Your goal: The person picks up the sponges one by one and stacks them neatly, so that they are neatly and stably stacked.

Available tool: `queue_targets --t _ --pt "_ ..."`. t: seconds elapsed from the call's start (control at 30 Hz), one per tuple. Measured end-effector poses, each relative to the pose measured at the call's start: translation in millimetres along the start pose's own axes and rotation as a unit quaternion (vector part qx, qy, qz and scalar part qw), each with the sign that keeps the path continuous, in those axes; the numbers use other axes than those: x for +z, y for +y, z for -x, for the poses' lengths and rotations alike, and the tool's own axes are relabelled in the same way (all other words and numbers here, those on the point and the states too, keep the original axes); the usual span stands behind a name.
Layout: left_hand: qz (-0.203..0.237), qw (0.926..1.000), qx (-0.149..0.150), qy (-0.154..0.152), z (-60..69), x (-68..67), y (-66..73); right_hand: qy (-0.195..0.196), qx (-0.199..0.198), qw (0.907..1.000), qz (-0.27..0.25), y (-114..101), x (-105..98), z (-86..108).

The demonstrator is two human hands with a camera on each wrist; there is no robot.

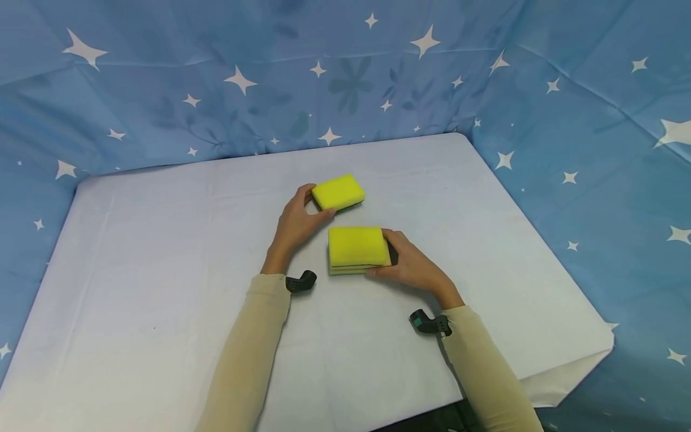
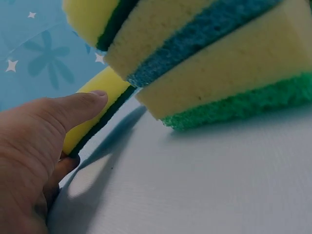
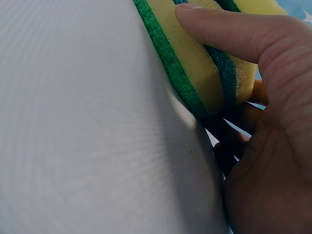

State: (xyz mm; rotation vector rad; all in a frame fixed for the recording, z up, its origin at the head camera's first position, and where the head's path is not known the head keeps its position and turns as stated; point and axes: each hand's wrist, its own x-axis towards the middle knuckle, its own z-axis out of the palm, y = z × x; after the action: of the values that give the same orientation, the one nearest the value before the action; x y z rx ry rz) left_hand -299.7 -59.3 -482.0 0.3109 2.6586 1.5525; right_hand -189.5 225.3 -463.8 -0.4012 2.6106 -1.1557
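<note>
In the head view, my left hand (image 1: pixel 297 219) grips the left end of a yellow sponge (image 1: pixel 339 192), thumb on its near side and fingers on the far side. The left wrist view shows a dark green scouring layer under that sponge (image 2: pixel 111 87). Closer to me is a stack of sponges (image 1: pixel 357 246) on the table. Its layers of foam (image 2: pixel 234 68) alternate with dark green, blue and bright green scouring sides, the bright green one lowest. My right hand (image 1: pixel 412 264) holds the stack's right end, with the thumb (image 3: pixel 219 24) along the near side; some fingertips are hidden.
A white cloth (image 1: pixel 151 288) covers the table, its right front corner (image 1: pixel 572 372) folded over. Blue curtains (image 1: pixel 345 84) with white stars hang behind and to the right. Each wrist bears a small black camera (image 1: pixel 301 282). Something dark (image 1: pixel 432 420) shows below the front edge.
</note>
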Motion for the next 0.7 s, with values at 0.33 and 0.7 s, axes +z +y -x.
queue_targets --t 0.33,0.7 --pt "0.037 0.9992 0.015 0.005 3.6 -3.6 2.9 -0.001 -0.002 1.0000 -0.003 -2.8 -0.6 2.9" --pt "0.066 0.9978 0.010 0.004 6.2 -9.8 4.8 -0.002 -0.004 1.0000 -0.004 -2.7 -1.7 2.2"
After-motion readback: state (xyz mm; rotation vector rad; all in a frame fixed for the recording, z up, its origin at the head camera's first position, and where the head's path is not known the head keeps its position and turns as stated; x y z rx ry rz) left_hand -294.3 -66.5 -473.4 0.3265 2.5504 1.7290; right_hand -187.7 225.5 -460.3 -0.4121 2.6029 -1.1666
